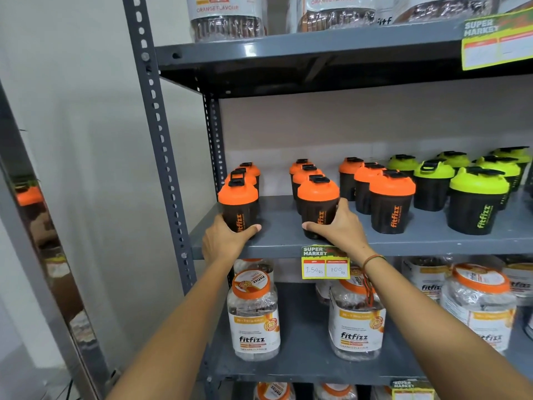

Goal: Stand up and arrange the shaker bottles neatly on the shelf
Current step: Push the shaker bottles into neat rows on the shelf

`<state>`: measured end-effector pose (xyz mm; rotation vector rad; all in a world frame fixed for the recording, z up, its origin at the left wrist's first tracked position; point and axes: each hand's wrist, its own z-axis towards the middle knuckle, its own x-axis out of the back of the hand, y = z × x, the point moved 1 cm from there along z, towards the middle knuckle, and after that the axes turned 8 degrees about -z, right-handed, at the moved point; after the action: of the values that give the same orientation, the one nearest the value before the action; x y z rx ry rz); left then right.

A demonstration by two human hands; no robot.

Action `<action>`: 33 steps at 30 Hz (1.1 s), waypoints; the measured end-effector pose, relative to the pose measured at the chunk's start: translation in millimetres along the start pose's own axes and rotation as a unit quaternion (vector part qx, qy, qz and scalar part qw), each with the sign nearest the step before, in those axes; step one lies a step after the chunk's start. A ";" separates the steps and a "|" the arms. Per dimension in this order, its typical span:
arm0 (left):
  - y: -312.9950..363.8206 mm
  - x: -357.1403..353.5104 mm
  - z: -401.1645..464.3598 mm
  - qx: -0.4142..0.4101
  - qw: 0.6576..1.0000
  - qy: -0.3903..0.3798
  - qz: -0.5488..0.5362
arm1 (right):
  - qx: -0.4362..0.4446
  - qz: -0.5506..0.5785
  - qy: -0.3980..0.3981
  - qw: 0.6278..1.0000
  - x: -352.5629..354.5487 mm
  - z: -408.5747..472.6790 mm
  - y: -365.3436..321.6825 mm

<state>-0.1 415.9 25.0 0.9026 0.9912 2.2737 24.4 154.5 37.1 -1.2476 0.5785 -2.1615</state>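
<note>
Black shaker bottles stand upright in rows on the grey middle shelf point(432, 241). Three rows have orange lids, and the rows at the right have green lids point(478, 184). My left hand point(225, 241) wraps the base of the front orange-lidded bottle point(238, 203) of the leftmost row, near the shelf's front edge. My right hand point(340, 226) grips the base of the front orange-lidded bottle point(318, 203) of the second row. A third orange row point(390, 200) stands just right of it. A wider gap lies between the first and second rows.
A yellow price tag point(325, 262) hangs from the shelf edge under my right wrist. Clear jars with orange lids point(253, 310) fill the shelf below, and more jars point(225, 18) stand on the shelf above. The perforated grey upright point(161, 140) borders the left side.
</note>
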 end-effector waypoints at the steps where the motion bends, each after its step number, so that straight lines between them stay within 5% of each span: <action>1: 0.0 0.6 -0.9 -0.003 1.000 -0.003 -0.002 | 0.001 0.014 -0.008 1.000 1.3 0.7 -0.2; 8: 6.2 13.5 -20.0 -0.010 0.998 0.042 -0.035 | 0.000 0.099 0.031 0.995 14.4 -10.8 3.8; 16: 67.7 23.1 -54.3 -0.135 0.949 0.281 -0.054 | 0.120 0.072 0.211 0.967 64.4 -32.8 19.3; 25: 189.4 -99.0 -138.0 -0.286 0.945 0.141 -0.070 | 0.135 0.031 0.327 0.935 163.2 -22.7 108.5; 33: 217.0 -183.8 -153.7 -0.150 0.987 -0.041 -0.042 | 0.017 -0.004 0.240 0.971 199.4 -0.1 193.3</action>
<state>-29.8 94.6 44.7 0.8010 0.6173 2.2189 -5.3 -121.6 43.6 -0.7003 0.7241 -2.4807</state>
